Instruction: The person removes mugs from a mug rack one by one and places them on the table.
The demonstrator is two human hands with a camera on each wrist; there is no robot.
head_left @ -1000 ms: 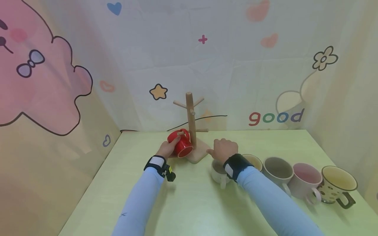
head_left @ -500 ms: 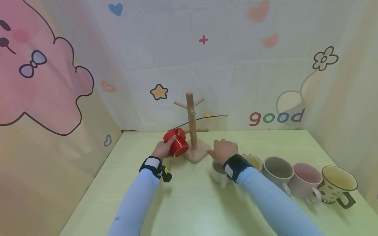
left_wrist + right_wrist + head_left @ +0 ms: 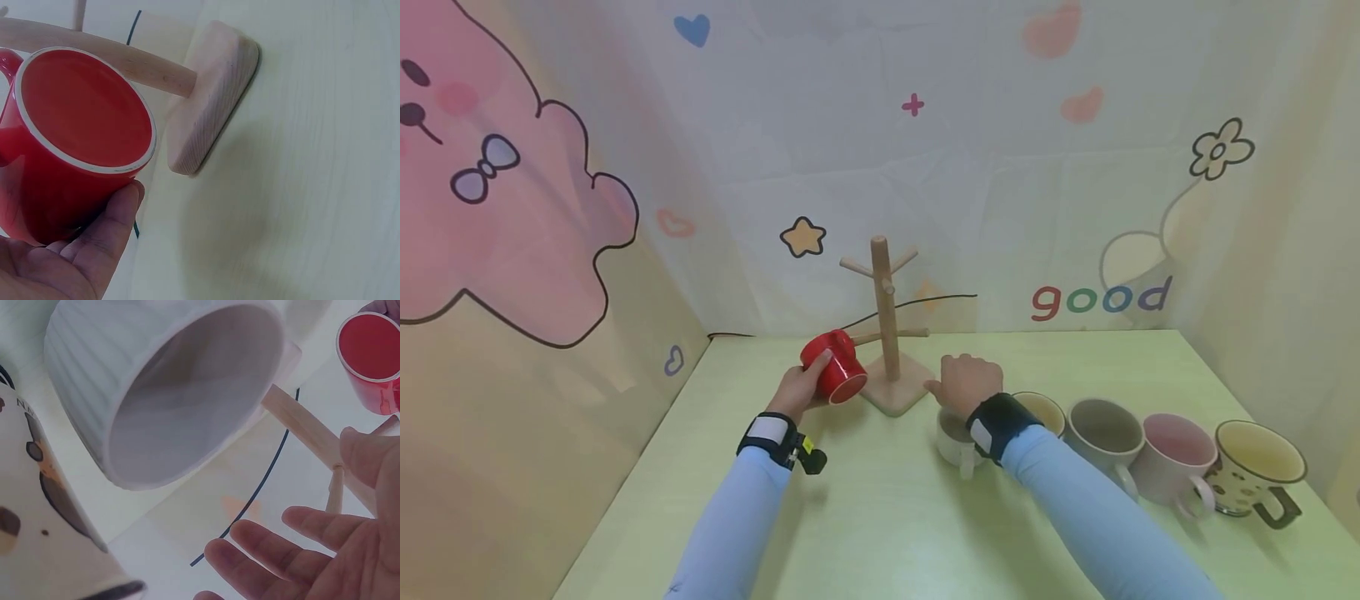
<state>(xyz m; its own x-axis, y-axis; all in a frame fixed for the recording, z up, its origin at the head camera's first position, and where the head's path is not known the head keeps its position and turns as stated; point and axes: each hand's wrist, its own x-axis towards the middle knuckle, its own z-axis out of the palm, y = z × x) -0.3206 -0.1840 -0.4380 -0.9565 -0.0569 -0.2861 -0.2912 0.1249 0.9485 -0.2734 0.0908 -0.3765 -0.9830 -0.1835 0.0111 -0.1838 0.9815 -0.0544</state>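
Observation:
My left hand (image 3: 796, 390) grips a red mug (image 3: 838, 371) by its body, thumb along the side. The mug is tilted, its white-ringed base facing down to the right, its handle on the side toward the wooden mug tree (image 3: 887, 312). The mug's handle is beside the tip of the lower left peg; whether they touch, I cannot tell. In the left wrist view the thumb (image 3: 115, 219) lies near the base ring. My right hand (image 3: 972, 383) holds nothing, fingers loosely bent, above a small white ribbed cup (image 3: 953, 448), whose mouth shows in the right wrist view.
Right of the white cup stand a cream mug (image 3: 1041, 408), partly behind the right wrist, a grey mug (image 3: 1105, 433), a pink mug (image 3: 1172, 458) and a spotted mug (image 3: 1255, 467). A printed cloth (image 3: 1000, 192) hangs behind the table (image 3: 880, 533).
My left hand has moved left with the red mug, away from the tree's post; the lower left peg, earlier through the handle, shows bare. The right hand stays put.

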